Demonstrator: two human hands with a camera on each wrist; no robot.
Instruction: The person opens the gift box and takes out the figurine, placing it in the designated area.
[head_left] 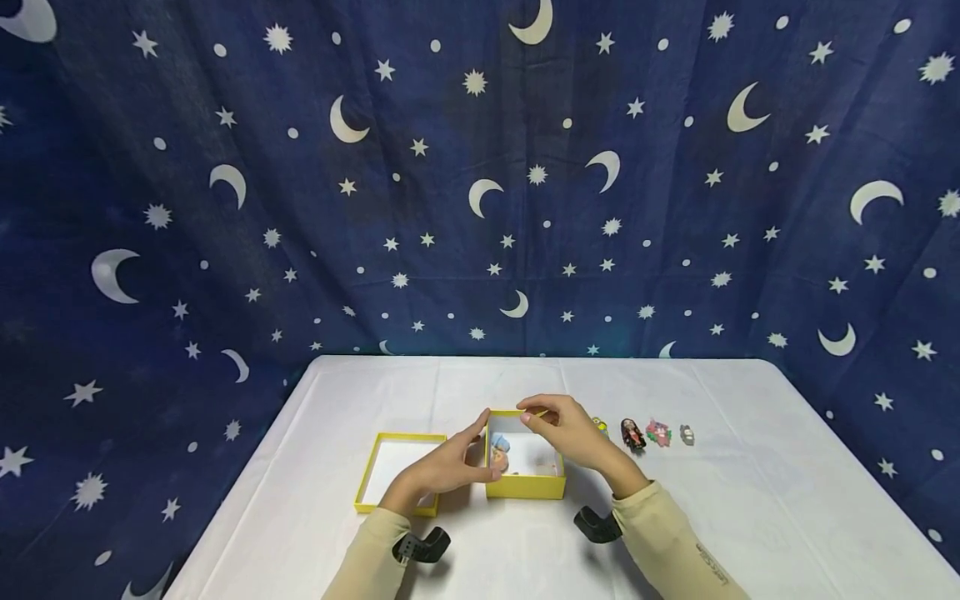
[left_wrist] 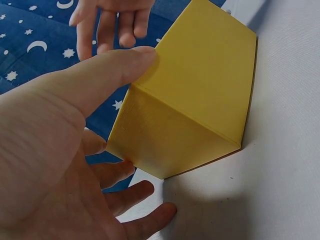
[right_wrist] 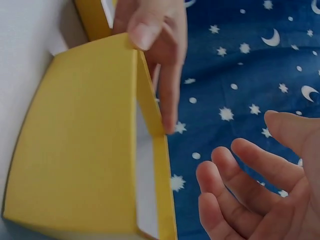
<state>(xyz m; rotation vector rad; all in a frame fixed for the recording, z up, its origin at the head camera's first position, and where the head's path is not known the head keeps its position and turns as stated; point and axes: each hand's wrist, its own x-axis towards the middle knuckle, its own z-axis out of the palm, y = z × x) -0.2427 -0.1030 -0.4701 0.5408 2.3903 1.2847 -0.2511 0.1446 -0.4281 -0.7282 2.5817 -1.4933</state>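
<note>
A yellow box [head_left: 525,487] with a white inside stands upright on the table, its top uncovered. My left hand [head_left: 448,465] holds it at the left side, thumb at the front corner and fingers reaching along the side towards the back. Inside, a small figure with a blue top [head_left: 500,443] leans by the left wall, and a pale small thing lies near the front right. Over the box's right rear edge hovers my right hand [head_left: 564,427]; the right wrist view shows its fingers [right_wrist: 250,185] loosely bent with nothing between them.
Left of the box lies a shallow yellow-edged lid [head_left: 401,436], white inside, partly under my left forearm. To the right stand or lie a yellow figure [head_left: 600,425], a dark-haired doll [head_left: 633,435], a pink-and-green figure [head_left: 659,432] and a grey one [head_left: 687,434]. A starry blue curtain [head_left: 450,208] hangs behind.
</note>
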